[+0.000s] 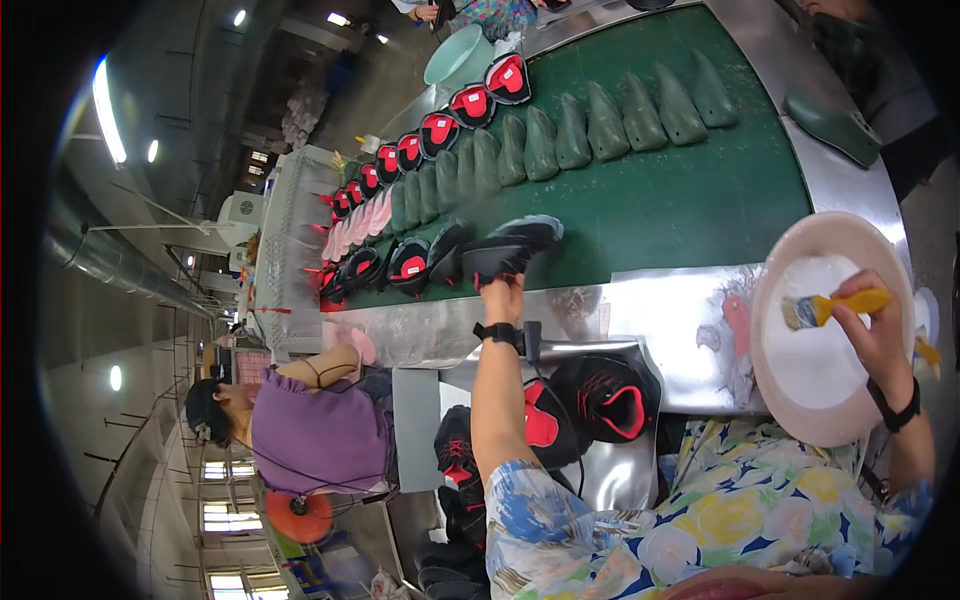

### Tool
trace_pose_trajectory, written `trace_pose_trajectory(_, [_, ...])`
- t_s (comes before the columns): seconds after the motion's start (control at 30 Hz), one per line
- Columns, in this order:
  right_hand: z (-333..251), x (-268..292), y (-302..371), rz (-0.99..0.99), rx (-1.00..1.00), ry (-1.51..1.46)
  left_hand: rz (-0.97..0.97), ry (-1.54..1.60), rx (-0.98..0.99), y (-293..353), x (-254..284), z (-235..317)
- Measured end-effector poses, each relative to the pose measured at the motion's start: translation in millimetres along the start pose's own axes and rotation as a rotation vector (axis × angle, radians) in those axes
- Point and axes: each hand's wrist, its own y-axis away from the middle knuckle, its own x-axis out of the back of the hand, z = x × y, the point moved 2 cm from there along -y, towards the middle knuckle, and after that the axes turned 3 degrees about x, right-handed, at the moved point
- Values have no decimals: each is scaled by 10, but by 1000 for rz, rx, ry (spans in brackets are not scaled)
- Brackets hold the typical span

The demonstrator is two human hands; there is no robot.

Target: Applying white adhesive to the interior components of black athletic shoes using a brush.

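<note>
My left hand [503,300] reaches out over the near edge of the green conveyor belt [690,200], its fingers closed on the heel end of a black shoe upper [515,245]. The upper's toe points right and a bit of red shows near my fingers. On the right, my right hand [878,335] grips a yellow-handled brush [826,308]. Its pale bristles hang over a large pinkish basin [780,385] with white liquid inside. Just left of the held upper, more black shoe uppers [410,265] with red linings stand along the belt's near side.
Dark green shoe lasts [606,120] line the belt's middle, with pink pieces [345,225] beyond. Black-red uppers [440,133] form the far row. One loose last [835,130] lies on the metal rim. Below my left arm sit finished-looking shoes [608,398]. At left works a person in purple [320,430].
</note>
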Motion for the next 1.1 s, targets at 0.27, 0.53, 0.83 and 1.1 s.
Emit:
trace_pose_trajectory(0.27, [354, -37, 117, -30, -325, -17, 407, -684, 4, -1230, 573, -263])
trace_pose_trajectory(0.53, [606, 296, 57, -119, -409, 87, -116, -1713, -722, 216, 173, 648])
trace_pose_trajectory(0.83, [519, -272, -186, -268, -319, 336, -585, -1801, -532, 2830, -368, -594])
trace_pose_trajectory(1.1, [362, -679, 90, -773, 19, 284, -205, -1165, -232, 2374, 140, 601])
